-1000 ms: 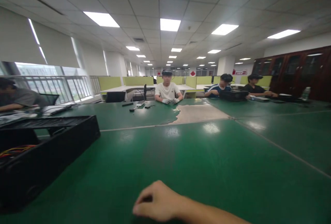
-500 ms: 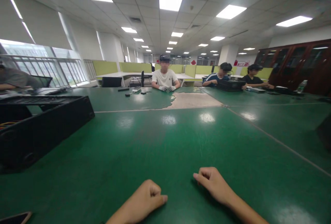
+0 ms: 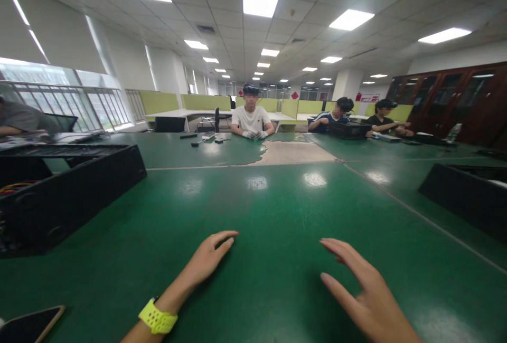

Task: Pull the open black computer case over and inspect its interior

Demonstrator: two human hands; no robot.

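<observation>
- My left hand point(image 3: 208, 258) lies low in the frame, left of centre, fingers stretched flat and close together on the green table point(image 3: 277, 211); half a second ago it was a loose fist, so it has opened out and holds nothing.
- My right hand point(image 3: 362, 290) sits at the lower right, fingers spread and slightly lifted, palm down over the table, also empty; it too was curled a moment ago.
- A yellow watch band point(image 3: 157, 319) now shows on my left wrist at the bottom edge, so my arms have slid forward into view.
- The phone point(image 3: 29, 324) lies in the lower left corner, well apart from my left hand.
- The open black computer case point(image 3: 67, 195) stands at the left of the frame, near but untouched; a second black case point(image 3: 463, 195) has come into view at the right edge.
- I judge that both hands are free, with no grip begun.
- Across the table, at the upper centre, a person in a white shirt point(image 3: 252, 120) sits with gloved hands together.
</observation>
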